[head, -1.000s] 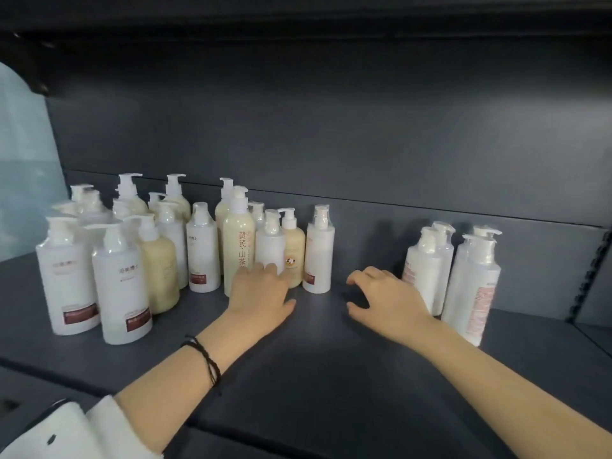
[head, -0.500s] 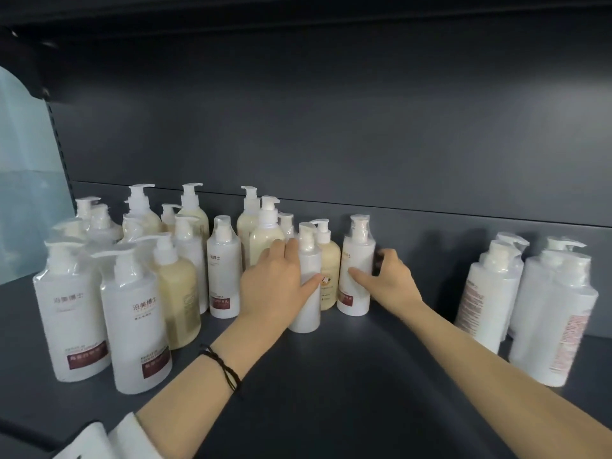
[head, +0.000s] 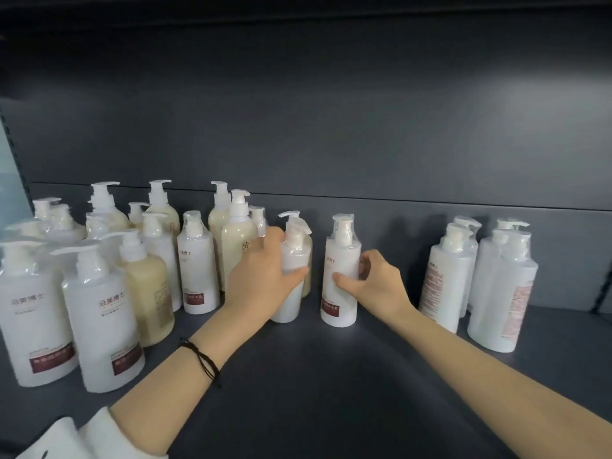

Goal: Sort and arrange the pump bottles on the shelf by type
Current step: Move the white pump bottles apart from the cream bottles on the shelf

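Observation:
Many pump bottles stand on a dark shelf (head: 331,376). My left hand (head: 261,279) grips a slim white bottle (head: 291,303) at mid-shelf, thumb across its front. My right hand (head: 374,283) grips a white bottle with a dark red label (head: 341,260) just to the right, thumb in front and fingers behind. A crowded group on the left mixes white bottles with red labels (head: 99,313) and cream-coloured bottles (head: 149,286). Several white bottles (head: 496,293) stand apart on the right.
The shelf's dark back wall (head: 331,127) rises right behind the bottles. A pale panel (head: 8,180) shows at the far left edge. Bare shelf surface lies in front of the bottles and between the middle and right groups.
Both hands moved forward from the bare shelf and took hold of a bottle each. The right-hand bottle now stands apart from the left group. The camera moved closer.

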Demonstrator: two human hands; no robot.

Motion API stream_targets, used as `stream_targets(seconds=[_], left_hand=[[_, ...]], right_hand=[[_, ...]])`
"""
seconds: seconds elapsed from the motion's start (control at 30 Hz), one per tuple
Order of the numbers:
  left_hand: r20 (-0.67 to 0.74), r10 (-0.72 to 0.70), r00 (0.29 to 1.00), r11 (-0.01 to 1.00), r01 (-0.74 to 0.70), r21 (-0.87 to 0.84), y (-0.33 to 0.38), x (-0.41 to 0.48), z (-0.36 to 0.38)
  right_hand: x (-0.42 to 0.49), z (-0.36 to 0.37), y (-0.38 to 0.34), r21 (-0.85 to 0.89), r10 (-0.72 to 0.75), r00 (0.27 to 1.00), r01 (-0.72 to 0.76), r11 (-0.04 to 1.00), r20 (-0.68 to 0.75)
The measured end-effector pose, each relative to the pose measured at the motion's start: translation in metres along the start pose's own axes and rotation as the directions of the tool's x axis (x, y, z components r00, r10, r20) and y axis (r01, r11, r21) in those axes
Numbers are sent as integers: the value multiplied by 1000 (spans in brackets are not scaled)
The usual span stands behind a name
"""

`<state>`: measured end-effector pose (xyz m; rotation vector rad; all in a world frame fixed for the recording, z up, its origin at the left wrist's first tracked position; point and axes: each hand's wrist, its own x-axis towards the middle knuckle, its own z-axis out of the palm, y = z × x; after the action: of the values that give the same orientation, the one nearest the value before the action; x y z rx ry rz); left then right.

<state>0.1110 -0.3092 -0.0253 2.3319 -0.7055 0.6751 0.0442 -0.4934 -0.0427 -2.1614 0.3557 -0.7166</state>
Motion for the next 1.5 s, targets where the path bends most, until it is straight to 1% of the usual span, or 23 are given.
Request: stream_targets(seconds=[0.2, 0.3, 0.4, 0.57, 0.67, 0.73, 0.83, 0.97, 1.07, 1.13, 1.23, 1.3, 1.37, 1.43, 1.47, 1.5], left_hand=[[19, 10, 1000, 983, -6, -185, 32, -19, -1], [63, 26, 998, 953, -6, -304, 56, -32, 1], [116, 49, 992, 905, 6, -426, 87, -42, 8], [217, 98, 971, 820, 45, -571, 132, -53, 30], [258, 92, 962, 751, 103, -653, 155, -57, 40], [279, 87, 956, 710, 137, -691, 169, -58, 49], [299, 82, 951, 677, 167, -717, 187, -58, 67], [341, 64, 938, 625, 228, -746, 204, -55, 87], [329, 49, 943, 609, 232, -758, 210, -51, 97], [306, 47, 951, 636, 208, -743, 213, -50, 99], [257, 56, 965, 728, 136, -672, 214, -51, 99], [235, 94, 967, 804, 66, -591, 209, -52, 97], [225, 153, 962, 899, -41, -436, 200, -55, 91], [209, 209, 955, 962, -162, -219, 188, -59, 81], [200, 243, 949, 969, -226, -103, 182, -60, 76], [197, 282, 939, 957, -289, 9, 176, -60, 72]], right_hand=[[-41, -48, 3, -37, -19, 998, 21, 999, 60], [-63, -85, 13, -89, -15, 998, 20, 996, 60], [-83, -126, 28, -105, -9, 999, 14, 994, 43], [-105, -186, 61, -87, 57, 996, -64, 994, -74], [-110, -211, 78, -104, 108, 982, -125, 987, -158], [-109, -224, 87, -145, 116, 973, -146, 979, -199], [-100, -238, 101, -188, 127, 963, -174, 967, -237], [-79, -245, 115, -188, 146, 959, -194, 963, -245], [-64, -243, 123, -180, 136, 964, -179, 967, -229], [-54, -240, 129, -171, 130, 965, -172, 970, -229], [-44, -235, 131, -110, 143, 963, -171, 979, -226], [-45, -231, 131, -122, 123, 959, -158, 980, -256], [-52, -227, 124, -233, 34, 937, -122, 965, -347], [-61, -224, 115, -365, -132, 910, -23, 931, -394], [-66, -223, 108, -411, -206, 906, 39, 911, -369], [-71, -221, 101, -454, -266, 912, 103, 885, -311]])
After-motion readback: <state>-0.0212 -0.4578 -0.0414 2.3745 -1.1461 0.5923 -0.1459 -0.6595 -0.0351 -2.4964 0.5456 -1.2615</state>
